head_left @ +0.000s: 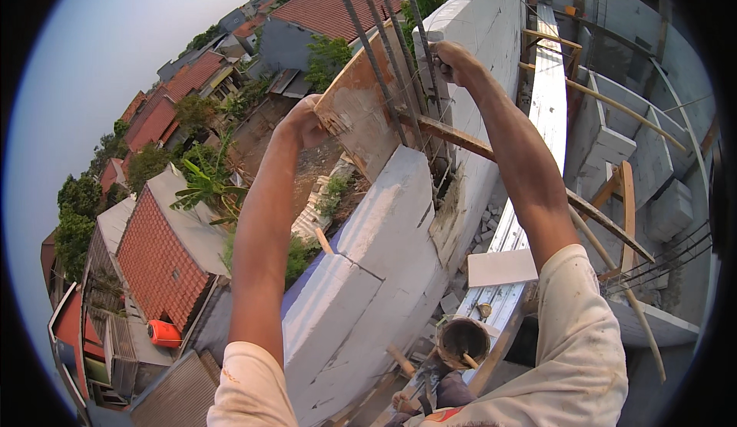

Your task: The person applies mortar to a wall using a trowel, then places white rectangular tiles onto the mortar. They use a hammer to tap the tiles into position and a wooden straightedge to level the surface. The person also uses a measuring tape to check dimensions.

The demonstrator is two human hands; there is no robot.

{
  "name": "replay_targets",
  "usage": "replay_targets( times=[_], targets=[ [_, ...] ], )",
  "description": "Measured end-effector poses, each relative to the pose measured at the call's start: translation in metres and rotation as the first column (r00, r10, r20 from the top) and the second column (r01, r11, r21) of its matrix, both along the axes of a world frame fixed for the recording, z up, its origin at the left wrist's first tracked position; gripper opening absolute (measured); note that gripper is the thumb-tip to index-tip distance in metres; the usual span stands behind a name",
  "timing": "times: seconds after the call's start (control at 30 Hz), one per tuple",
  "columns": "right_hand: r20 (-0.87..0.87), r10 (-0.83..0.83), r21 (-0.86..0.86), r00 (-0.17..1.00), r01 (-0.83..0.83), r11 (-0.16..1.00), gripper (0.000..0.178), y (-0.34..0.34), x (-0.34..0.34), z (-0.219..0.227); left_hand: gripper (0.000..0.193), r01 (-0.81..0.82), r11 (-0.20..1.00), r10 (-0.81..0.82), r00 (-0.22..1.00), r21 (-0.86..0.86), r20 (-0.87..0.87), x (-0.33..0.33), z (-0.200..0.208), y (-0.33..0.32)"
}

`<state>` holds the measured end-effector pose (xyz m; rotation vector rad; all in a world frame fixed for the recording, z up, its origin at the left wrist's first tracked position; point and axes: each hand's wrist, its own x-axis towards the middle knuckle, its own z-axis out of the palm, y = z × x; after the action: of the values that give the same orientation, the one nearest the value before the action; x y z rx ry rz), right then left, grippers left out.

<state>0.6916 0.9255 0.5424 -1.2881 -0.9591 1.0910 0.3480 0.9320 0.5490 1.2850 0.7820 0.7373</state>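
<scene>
A rough plywood board [355, 93] stands tilted at the gap between two white block wall sections. My left hand [305, 122] is closed around its outer edge; some fingers are hidden behind the board. Several steel reinforcing bars [371, 47] rise from the gap beside the board. My right hand [454, 63] is raised and closed next to the rightmost bar, against the end of the taller wall [484, 31]. What its fingers hold, if anything, is hidden. A wooden batten [461, 137] runs from the bars, passing beneath my right forearm.
The lower wall [357, 266] stretches toward me, with a drop to rooftops on its left. On the right lies a long metal plank [550, 89] bearing a loose block [503, 268]. A bucket [443, 333] with a wooden-handled tool stands near my feet. Timber props [628, 204] stand farther right.
</scene>
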Motion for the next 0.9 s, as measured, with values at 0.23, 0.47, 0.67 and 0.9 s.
replay_targets(
  times=[0.23, 0.47, 0.67, 0.9],
  targets=[
    [0.034, 0.044, -0.166, 0.998, -0.038, 0.985, 0.015, 0.019, 0.025, -0.008, 0.02, -0.007, 1.0, 0.005, 0.996, -0.018, -0.092, 0.011, 0.012, -0.004],
    [-0.009, 0.015, -0.052, 1.0, -0.015, 0.999, 0.019, 0.002, -0.005, 0.001, 0.029, -0.06, 0.996, 0.059, 0.998, -0.062, -0.018, 0.01, 0.006, 0.015],
    [0.003, 0.05, -0.052, 0.999, -0.05, 0.997, 0.022, 0.004, -0.005, -0.001, 0.029, -0.036, 0.999, 0.035, 0.999, -0.037, -0.006, 0.02, 0.0, 0.027],
    [-0.277, -0.022, 0.005, 0.961, 0.025, 1.0, 0.03, 0.036, -0.01, -0.022, 0.032, 0.131, 0.984, -0.129, 0.991, 0.122, -0.021, 0.028, -0.005, 0.061]
  ],
)
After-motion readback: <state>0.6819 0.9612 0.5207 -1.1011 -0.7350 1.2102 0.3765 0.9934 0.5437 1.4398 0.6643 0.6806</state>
